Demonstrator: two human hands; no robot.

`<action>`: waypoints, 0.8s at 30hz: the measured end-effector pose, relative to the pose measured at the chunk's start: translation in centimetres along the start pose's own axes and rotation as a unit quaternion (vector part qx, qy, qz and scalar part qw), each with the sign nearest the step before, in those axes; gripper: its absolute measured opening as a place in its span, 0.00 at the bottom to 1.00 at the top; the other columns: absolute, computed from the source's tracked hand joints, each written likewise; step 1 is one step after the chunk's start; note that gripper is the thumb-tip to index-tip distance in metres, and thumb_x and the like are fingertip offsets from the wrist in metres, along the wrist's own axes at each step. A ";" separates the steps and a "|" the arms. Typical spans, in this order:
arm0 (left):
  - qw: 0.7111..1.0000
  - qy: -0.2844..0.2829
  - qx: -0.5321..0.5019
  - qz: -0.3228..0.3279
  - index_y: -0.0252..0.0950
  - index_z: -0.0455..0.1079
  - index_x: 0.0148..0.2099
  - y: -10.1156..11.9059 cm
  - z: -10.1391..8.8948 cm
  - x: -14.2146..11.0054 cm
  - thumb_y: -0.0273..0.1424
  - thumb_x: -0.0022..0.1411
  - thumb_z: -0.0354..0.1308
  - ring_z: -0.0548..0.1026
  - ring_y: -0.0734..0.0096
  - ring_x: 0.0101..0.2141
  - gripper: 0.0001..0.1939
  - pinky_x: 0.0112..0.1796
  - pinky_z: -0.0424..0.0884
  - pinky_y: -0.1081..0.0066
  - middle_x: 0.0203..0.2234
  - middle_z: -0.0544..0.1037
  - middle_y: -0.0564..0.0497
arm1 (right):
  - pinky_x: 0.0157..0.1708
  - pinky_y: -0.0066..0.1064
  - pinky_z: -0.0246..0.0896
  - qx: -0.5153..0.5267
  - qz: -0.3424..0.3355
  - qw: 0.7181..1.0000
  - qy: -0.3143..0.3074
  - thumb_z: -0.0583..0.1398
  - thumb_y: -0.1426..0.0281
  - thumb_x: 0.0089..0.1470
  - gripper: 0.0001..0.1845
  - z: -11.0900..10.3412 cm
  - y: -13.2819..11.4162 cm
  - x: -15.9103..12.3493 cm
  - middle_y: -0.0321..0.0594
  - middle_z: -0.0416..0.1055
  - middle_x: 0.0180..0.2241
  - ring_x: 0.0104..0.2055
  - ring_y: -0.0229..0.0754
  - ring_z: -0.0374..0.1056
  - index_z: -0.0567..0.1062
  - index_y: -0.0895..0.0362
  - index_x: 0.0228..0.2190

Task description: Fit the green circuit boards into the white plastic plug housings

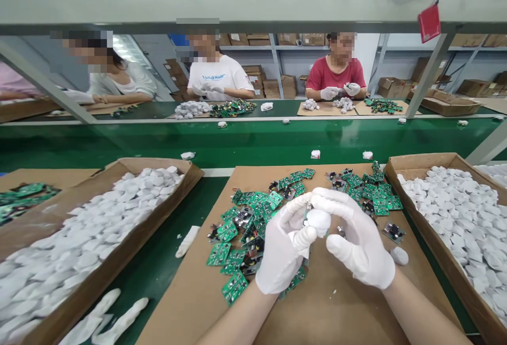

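Note:
My left hand (pixel 283 244), in a white glove, pinches a white putty-like lump (pixel 319 220) between thumb and fingers above the cardboard sheet. A thin edge of a circuit board seems to show beside the lump, mostly hidden by the fingers. Curved over the far side is my gloved right hand (pixel 360 236), its fingertips at the top of the lump and its thumb apart from it. Green circuit boards (pixel 227 230) lie in a loose pile under and left of my hands, with a second group (pixel 372 190) beyond my right hand. A rounded white lump (pixel 399 255) rests beside my right wrist.
Cardboard trays of white lumps flank me, one left (pixel 158 226) and one right (pixel 420 227). White finger-shaped glove pieces (pixel 121 321) lie at lower left. Ahead runs a green conveyor belt (pixel 257 141) carrying small white pieces, under a metal frame (pixel 253 4). Several people sit opposite.

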State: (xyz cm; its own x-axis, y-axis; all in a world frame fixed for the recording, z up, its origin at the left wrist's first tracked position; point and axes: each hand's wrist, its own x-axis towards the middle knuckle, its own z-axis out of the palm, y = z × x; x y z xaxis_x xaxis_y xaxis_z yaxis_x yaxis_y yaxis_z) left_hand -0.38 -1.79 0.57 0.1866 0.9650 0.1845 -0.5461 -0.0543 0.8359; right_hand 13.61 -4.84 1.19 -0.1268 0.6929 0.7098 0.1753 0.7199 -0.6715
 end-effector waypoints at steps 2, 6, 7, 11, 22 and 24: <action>1.000 0.009 -0.025 -0.012 0.40 0.79 0.43 0.1 0.2 0.1 0.44 0.39 0.75 0.74 0.71 0.29 0.27 0.33 0.72 0.70 0.33 0.81 0.50 | 0.60 0.43 0.60 0.058 0.038 0.998 -0.006 0.56 0.52 0.62 0.32 0.0 0.2 0.0 0.42 0.64 0.61 0.63 0.48 0.60 0.58 0.41 0.64; 0.997 -0.024 -0.045 -0.051 0.35 0.76 0.37 0.0 0.4 0.4 0.54 0.41 0.70 0.69 0.72 0.26 0.30 0.31 0.70 0.70 0.25 0.73 0.52 | 0.60 0.43 0.59 0.028 0.065 0.998 -0.006 0.59 0.57 0.62 0.35 -0.1 0.6 0.1 0.42 0.63 0.62 0.61 0.48 0.62 0.53 0.40 0.66; 0.996 -0.038 -0.049 -0.064 0.34 0.75 0.33 -0.1 0.4 0.4 0.56 0.43 0.68 0.67 0.73 0.25 0.29 0.30 0.69 0.70 0.23 0.70 0.53 | 0.59 0.43 0.59 -0.002 0.052 0.999 -0.016 0.60 0.61 0.62 0.34 -0.1 0.6 0.1 0.42 0.65 0.60 0.60 0.48 0.62 0.56 0.41 0.65; 0.988 -0.072 -0.071 -0.119 0.36 0.63 0.21 -0.8 0.3 0.5 0.59 0.48 0.62 0.59 0.76 0.21 0.31 0.26 0.67 0.71 0.18 0.59 0.57 | 0.51 0.41 0.66 -0.054 0.034 0.997 -0.045 0.63 0.70 0.59 0.35 0.0 0.6 0.4 0.41 0.73 0.49 0.51 0.47 0.68 0.59 0.42 0.64; 0.974 -0.067 -0.117 -0.184 0.35 0.65 0.25 -0.7 0.4 0.7 0.61 0.44 0.63 0.63 0.76 0.20 0.31 0.24 0.67 0.72 0.18 0.64 0.57 | 0.48 0.40 0.69 -0.004 0.087 0.996 -0.001 0.65 0.65 0.57 0.21 0.1 0.8 0.2 0.43 0.74 0.48 0.49 0.47 0.71 0.74 0.47 0.52; 0.965 -0.054 -0.124 -0.224 0.32 0.73 0.32 -0.8 0.1 1.4 0.61 0.50 0.59 0.71 0.70 0.24 0.33 0.28 0.70 0.70 0.23 0.74 0.50 | 0.51 0.43 0.68 0.023 0.153 0.987 0.053 0.64 0.61 0.57 0.26 -0.2 1.2 0.6 0.45 0.75 0.48 0.49 0.47 0.72 0.70 0.50 0.57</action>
State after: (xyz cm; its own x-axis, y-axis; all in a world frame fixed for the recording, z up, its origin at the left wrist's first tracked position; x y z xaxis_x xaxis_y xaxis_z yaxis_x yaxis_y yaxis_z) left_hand 0.37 -0.37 0.23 0.5264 0.8441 -0.1018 -0.5672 0.4379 0.6975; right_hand 13.92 -3.54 0.85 0.0282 0.8715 0.4895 0.1442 0.4810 -0.8648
